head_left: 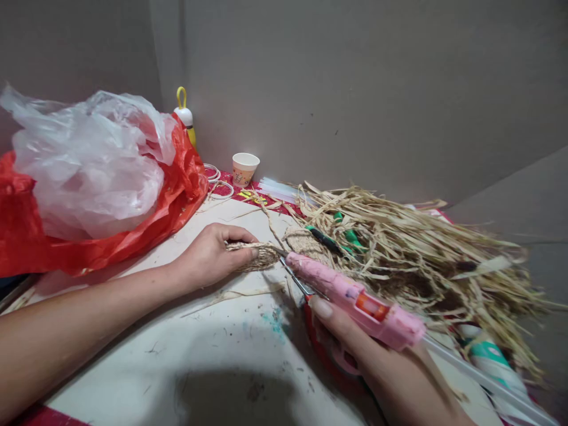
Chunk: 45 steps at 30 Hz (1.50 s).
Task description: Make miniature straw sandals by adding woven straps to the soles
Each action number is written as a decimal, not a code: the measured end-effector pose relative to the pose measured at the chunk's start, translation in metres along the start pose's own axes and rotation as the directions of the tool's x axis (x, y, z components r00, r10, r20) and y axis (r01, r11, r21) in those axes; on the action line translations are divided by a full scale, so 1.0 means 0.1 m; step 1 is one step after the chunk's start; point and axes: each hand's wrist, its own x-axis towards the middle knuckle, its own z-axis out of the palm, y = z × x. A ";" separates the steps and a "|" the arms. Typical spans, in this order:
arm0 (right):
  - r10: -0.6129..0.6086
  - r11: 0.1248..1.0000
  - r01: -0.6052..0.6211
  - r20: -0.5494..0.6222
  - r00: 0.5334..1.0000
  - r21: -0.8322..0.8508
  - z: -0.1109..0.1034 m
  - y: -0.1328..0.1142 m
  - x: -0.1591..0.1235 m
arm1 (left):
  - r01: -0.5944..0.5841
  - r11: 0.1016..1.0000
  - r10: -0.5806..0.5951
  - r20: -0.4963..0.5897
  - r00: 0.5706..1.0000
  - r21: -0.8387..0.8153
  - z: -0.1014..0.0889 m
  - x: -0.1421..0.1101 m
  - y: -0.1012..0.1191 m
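Observation:
My left hand is closed on a small woven straw piece, pinching it against the white tabletop. In my right hand I grip a pink hot glue gun, with its nozzle touching the right edge of the woven piece. A clear glue stick sticks out of the gun's back. Red-handled scissors lie on the table under the gun. A second woven straw coil sits just behind the nozzle.
A big heap of loose dry straw fills the right, with a green-handled tool in it. Red and clear plastic bags are piled at left. A paper cup, a yellow-capped bottle and white rings stand by the wall.

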 end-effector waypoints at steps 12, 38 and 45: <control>-0.010 1.000 0.010 -0.010 1.000 0.006 0.05 -0.07 -0.05 | -0.184 0.979 0.190 -0.068 0.979 0.091 0.05 -0.04 0.06; 0.055 0.998 -0.057 -0.063 0.996 -0.024 0.11 -0.12 -0.10 | -0.413 0.820 0.477 -0.076 0.875 0.397 0.06 -0.08 0.00; 0.037 0.999 -0.038 -0.059 0.998 -0.012 0.11 -0.11 -0.11 | -0.451 0.746 0.534 -0.037 0.845 0.490 0.05 -0.09 -0.01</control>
